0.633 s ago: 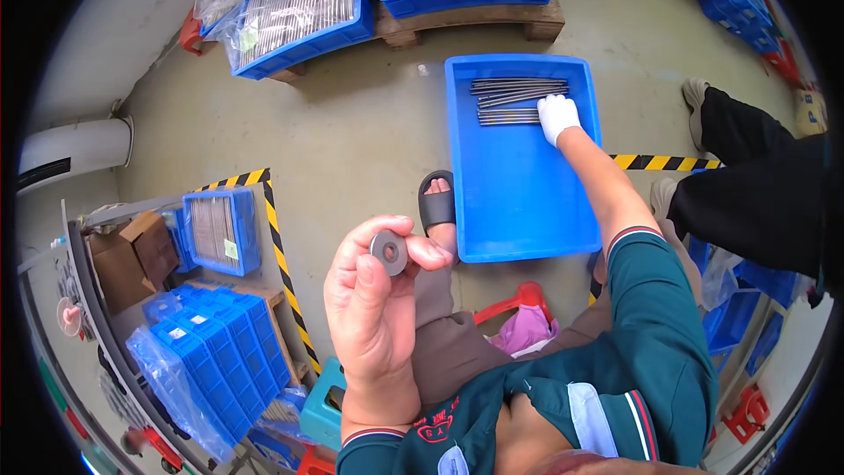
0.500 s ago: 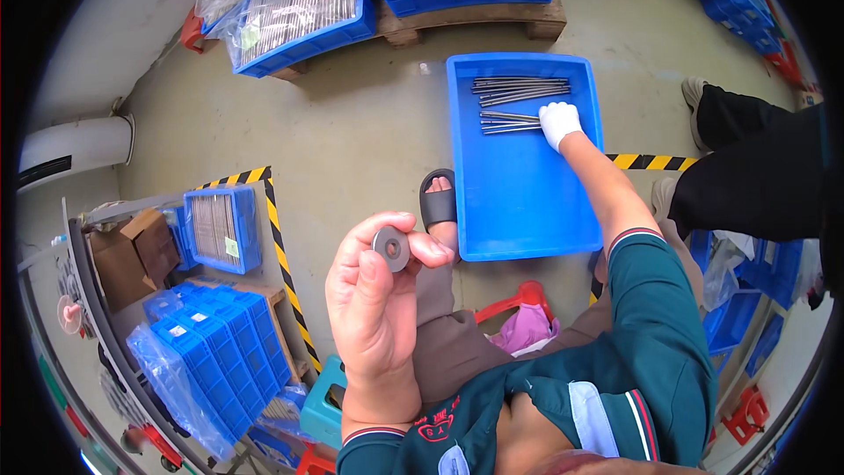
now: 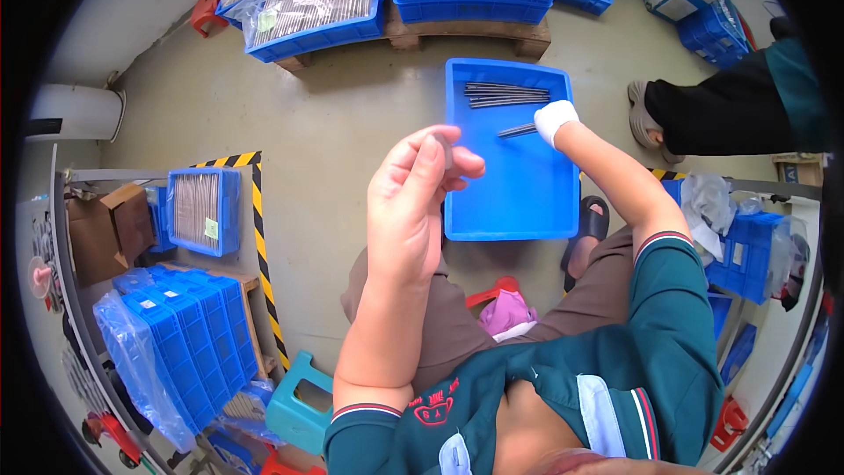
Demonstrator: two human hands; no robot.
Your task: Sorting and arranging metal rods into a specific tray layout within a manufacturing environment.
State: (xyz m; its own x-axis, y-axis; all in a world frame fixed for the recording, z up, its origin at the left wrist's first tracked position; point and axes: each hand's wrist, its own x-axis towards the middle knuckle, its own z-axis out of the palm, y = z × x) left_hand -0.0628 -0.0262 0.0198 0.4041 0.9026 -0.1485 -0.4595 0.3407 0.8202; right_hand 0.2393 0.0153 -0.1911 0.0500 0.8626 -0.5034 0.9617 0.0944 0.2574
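The left hand is raised above the floor, thumb and fingertips pressed together on a small dark disc that shows edge-on and is mostly hidden. Just beside it to the right, a shallow blue tray lies on the floor. A bundle of thin metal rods lies along the tray's far edge. The right hand, in a white glove, pinches a single rod near the tray's far right corner.
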